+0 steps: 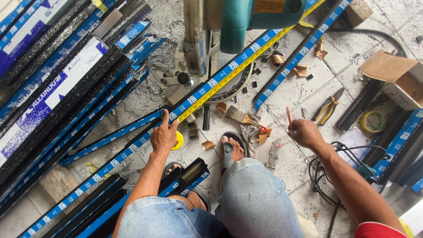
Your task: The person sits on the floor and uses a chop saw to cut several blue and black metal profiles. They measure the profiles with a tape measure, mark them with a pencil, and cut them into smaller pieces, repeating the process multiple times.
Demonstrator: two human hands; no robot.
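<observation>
here the left hand [164,135] lies flat and spread on a long black aluminium profile [132,147] wrapped in blue and white film, fingers pressing the end of a yellow tape measure [229,76] against it; the round yellow case [178,141] of the tape peeks out just beside the palm. the tape blade runs up along the profile toward the top edge of the floor in view, passing under a teal mitre saw [246,17] that stands on a grey metal base [185,83]. the right hand [304,132] hovers off the profile, nearer the right side, pinching a thin red pencil [289,117] held upright between the fingers, touching nothing else. between the two hands a sandalled foot [231,150] rests on the tiled floor [299,83], and a paintbrush [242,117] with pale bristles lies just above it. a second film-wrapped profile [295,55] lies slanted near the top right, well apart from the one being pressed. yellow-handled pliers [328,108] lie on the tiles to the right of the pencil, with a roll of tape [373,121] and an open cardboard box [396,77] near the right edge (metal chips and torn brown scraps litter the tiles around them). a stack of more profiles [57,79] fills the left side, and black cables [326,176] coil beside the right forearm
</observation>
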